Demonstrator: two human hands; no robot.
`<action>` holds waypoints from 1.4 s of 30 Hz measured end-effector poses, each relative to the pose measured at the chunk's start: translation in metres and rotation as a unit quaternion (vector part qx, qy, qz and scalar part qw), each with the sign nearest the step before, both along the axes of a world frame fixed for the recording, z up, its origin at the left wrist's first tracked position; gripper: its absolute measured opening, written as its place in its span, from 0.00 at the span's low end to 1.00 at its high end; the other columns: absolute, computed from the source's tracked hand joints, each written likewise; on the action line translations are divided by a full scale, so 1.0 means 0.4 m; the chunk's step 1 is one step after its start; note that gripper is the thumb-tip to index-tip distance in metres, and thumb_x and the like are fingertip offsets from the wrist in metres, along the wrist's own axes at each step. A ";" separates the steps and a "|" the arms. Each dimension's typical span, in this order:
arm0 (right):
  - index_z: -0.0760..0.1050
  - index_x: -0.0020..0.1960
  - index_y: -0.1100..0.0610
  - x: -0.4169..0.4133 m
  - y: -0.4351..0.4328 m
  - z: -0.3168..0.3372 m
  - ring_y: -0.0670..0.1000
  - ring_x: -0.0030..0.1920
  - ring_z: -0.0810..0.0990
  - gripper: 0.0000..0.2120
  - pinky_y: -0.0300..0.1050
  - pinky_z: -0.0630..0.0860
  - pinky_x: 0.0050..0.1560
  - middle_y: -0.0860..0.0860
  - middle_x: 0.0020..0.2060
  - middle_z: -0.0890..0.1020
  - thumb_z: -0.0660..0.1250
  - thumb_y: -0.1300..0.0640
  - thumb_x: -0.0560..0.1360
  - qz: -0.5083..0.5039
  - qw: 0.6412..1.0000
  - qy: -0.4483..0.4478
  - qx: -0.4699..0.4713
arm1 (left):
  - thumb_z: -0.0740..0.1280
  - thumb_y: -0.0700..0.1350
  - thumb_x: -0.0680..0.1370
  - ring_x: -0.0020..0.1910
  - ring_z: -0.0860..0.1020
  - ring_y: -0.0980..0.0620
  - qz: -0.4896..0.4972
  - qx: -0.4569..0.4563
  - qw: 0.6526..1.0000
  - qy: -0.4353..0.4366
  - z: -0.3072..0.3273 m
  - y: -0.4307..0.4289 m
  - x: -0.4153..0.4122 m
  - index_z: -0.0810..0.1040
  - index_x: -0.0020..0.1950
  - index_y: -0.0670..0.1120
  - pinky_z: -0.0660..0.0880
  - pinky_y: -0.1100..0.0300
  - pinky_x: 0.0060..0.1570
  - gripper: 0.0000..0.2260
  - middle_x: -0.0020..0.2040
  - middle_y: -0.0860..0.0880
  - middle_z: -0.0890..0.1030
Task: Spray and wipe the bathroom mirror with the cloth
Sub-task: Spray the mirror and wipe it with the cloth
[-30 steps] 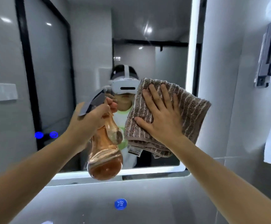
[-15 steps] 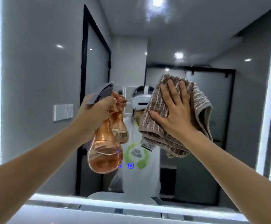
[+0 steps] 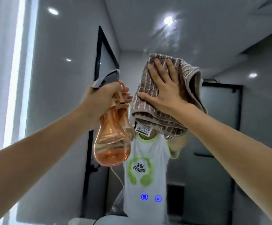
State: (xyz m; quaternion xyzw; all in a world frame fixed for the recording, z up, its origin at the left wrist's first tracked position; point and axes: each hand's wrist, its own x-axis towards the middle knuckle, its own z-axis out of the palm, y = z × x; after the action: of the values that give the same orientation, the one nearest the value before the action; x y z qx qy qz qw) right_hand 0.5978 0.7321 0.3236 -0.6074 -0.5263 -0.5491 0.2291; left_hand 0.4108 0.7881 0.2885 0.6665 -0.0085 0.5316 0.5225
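raised higher, flat right hand [image 3: 167, 93] presses cloth [image 3: 156, 120] against mirror [image 3: 59, 95].

Glossy grey walls [image 3: 59, 111] meet a pale ceiling [image 3: 205, 46] set with small round spotlights [image 3: 168, 20], one flaring brightly. A tall black-framed panel [image 3: 107, 62] stands at the left and a frosted glass door [image 3: 221, 101] with black trim at the right. A white vertical light strip [image 3: 16, 78] glows along the far left edge.
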 end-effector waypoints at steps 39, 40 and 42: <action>0.54 0.74 0.53 -0.112 0.138 -0.497 0.49 0.72 0.48 0.38 0.48 0.38 0.70 0.51 0.73 0.60 0.59 0.39 0.69 0.084 0.979 -0.071 -0.172 | 0.62 0.37 0.75 0.50 0.79 0.45 0.122 -0.030 0.985 0.118 -0.384 0.056 -0.145 0.76 0.42 0.45 0.73 0.47 0.59 0.06 0.43 0.46 0.81; 0.53 0.74 0.53 -0.113 0.135 -0.491 0.49 0.72 0.47 0.39 0.47 0.37 0.70 0.50 0.73 0.59 0.60 0.39 0.69 0.090 0.978 -0.070 -0.176 | 0.62 0.37 0.75 0.51 0.79 0.45 0.123 -0.030 0.985 0.116 -0.384 0.058 -0.148 0.76 0.43 0.45 0.73 0.47 0.59 0.05 0.44 0.46 0.81; 0.53 0.74 0.52 -0.112 0.127 -0.469 0.49 0.73 0.47 0.39 0.47 0.37 0.70 0.49 0.73 0.58 0.61 0.39 0.68 0.100 0.977 -0.057 -0.179 | 0.62 0.37 0.75 0.52 0.79 0.41 0.128 -0.029 0.985 0.112 -0.374 0.066 -0.148 0.76 0.43 0.45 0.72 0.46 0.60 0.05 0.46 0.43 0.81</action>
State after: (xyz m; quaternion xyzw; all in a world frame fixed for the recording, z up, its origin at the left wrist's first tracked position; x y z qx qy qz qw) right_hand 0.5529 0.7828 0.1359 -0.5502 -0.6865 -0.4544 0.1400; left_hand 0.3515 0.8144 0.1388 0.7019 0.1507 0.5162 0.4671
